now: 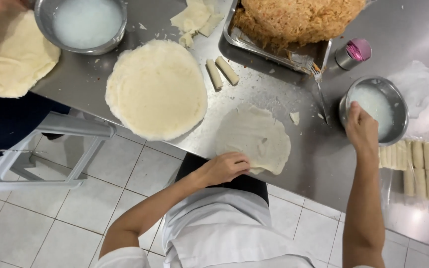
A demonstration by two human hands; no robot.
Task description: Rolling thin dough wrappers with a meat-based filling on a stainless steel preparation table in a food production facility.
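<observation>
Seen from above, at a steel table (294, 164). The left hand (226, 167) rests on the near edge of a single thin wrapper (254, 136) lying flat on the table, fingers curled loosely and pressing the sheet down, not pinching it. The wrapper spreads away from that hand toward the table's far side, roughly round, no clear long axis. The right hand (361, 130) is at the rim of a small metal bowl (395, 101) of white paste, fingertips bunched and dipped over the edge; whether they hold anything cannot be told. The bowl sits to the right of the wrapper, apart from it, so the left hand is the nearer to the sheet. Beyond: a stack of wrappers (157, 89), two finished rolls (221, 72), a tray of shredded filling (294, 25), and rows of rolls (418, 168) at right.
</observation>
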